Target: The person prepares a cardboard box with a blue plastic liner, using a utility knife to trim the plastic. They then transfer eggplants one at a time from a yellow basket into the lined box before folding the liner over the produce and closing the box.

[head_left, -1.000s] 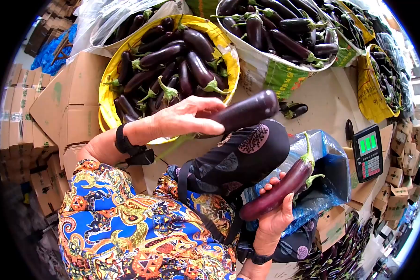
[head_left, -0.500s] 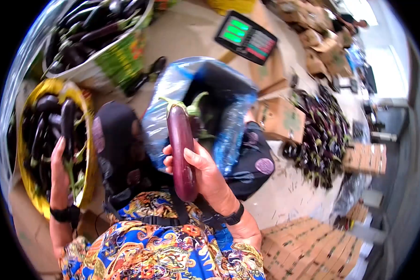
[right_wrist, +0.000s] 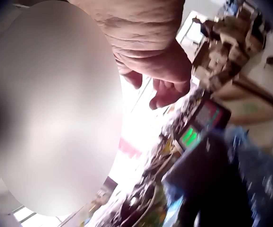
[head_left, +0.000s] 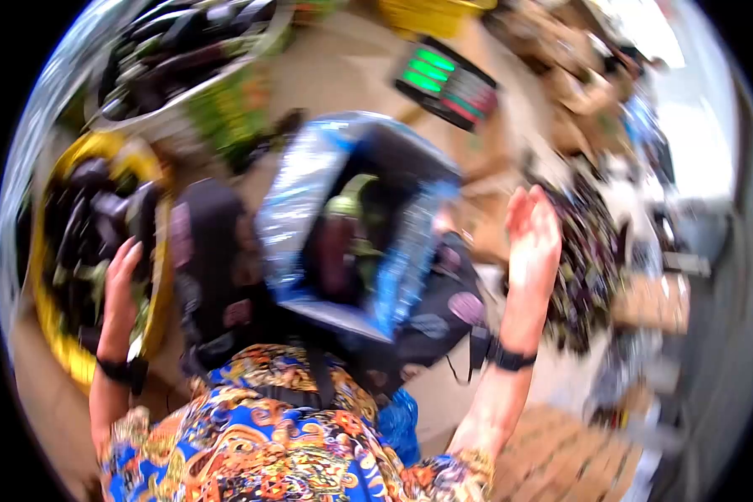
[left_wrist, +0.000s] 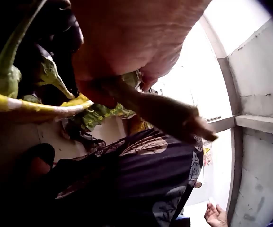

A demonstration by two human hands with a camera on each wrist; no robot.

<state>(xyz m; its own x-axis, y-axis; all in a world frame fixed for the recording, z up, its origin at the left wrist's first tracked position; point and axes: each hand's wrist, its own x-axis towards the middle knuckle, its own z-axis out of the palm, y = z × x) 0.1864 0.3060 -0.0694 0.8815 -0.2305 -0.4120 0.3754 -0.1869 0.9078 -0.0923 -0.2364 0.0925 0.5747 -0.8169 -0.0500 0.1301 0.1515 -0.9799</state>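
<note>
Half a second ago our right hand [head_left: 533, 234] gripped the long purple eggplant [head_left: 335, 251] upright in front of the crinkled blue plastic bag [head_left: 297, 192]. Now that eggplant sits inside the bag, and the hand has let go: it is raised to the right, empty, fingers straight and spread. Our left hand [head_left: 119, 289] has stayed at the round yellow basket [head_left: 63, 356], its fingers reaching up against the dark glossy eggplants [head_left: 92, 209] heaped there. The view is blurred, and we cannot tell whether it grips one or only touches them.

The right hand is in free air, well apart from the bag's rim, with a floor heap of dark eggplants [head_left: 590, 251] beyond it. The left hand is just inside the basket's near rim, close to the fruit. The bag's mouth is wide open between our knees, below the grey electronic scale with a green display [head_left: 443, 74].

The purple eggplant's long axis runs away from us, with the green stem end at the bag's mouth, pointing toward the scale, and the rounded end deep in the bag.
</note>
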